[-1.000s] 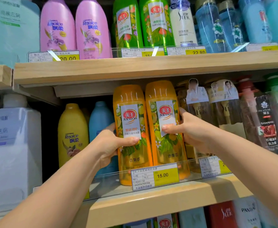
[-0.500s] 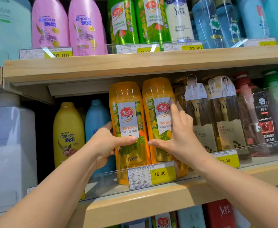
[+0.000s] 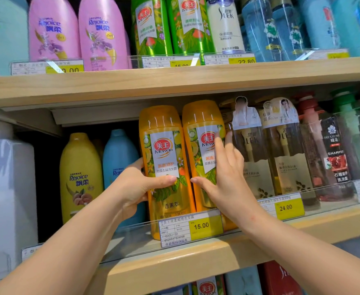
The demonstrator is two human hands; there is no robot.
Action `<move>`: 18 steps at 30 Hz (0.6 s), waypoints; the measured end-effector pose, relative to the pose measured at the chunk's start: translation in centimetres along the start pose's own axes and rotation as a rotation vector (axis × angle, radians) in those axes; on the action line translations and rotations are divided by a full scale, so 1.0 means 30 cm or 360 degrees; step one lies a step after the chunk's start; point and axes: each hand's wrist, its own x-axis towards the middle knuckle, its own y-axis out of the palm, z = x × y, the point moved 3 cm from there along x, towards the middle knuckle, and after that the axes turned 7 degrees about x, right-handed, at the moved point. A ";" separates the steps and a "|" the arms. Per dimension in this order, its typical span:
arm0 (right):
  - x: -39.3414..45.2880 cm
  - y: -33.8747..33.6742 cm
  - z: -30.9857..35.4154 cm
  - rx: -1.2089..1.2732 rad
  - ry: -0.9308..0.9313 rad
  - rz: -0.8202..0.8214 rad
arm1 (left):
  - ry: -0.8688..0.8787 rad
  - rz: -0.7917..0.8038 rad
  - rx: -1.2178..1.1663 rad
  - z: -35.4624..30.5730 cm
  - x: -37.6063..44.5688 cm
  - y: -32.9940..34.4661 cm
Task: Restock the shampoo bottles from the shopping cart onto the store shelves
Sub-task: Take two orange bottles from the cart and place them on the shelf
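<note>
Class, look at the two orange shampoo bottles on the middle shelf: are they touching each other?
Touching. The head view shows the left orange bottle and the right orange bottle pressed side by side, with no gap along their bodies.

two orange mewon shampoo bottles [image 3: 164, 167] stand upright, touching, on the middle shelf [image 3: 196, 258].

Two orange bottles [image 3: 164, 167] with fruit-and-leaf labels, yellow bottle [image 3: 80, 177] left, pink bottles [image 3: 53, 33] above, yellow price tags [image 3: 205, 226].
</note>
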 end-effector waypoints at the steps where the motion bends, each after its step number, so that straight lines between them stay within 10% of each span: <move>1: -0.003 0.001 0.000 0.0016 0.0004 0.0010 | -0.0003 -0.0005 0.0002 -0.001 0.000 -0.001; 18: -0.029 -0.025 -0.018 0.0119 -0.0125 -0.0069 | -0.0077 -0.0105 0.0029 -0.004 -0.036 0.018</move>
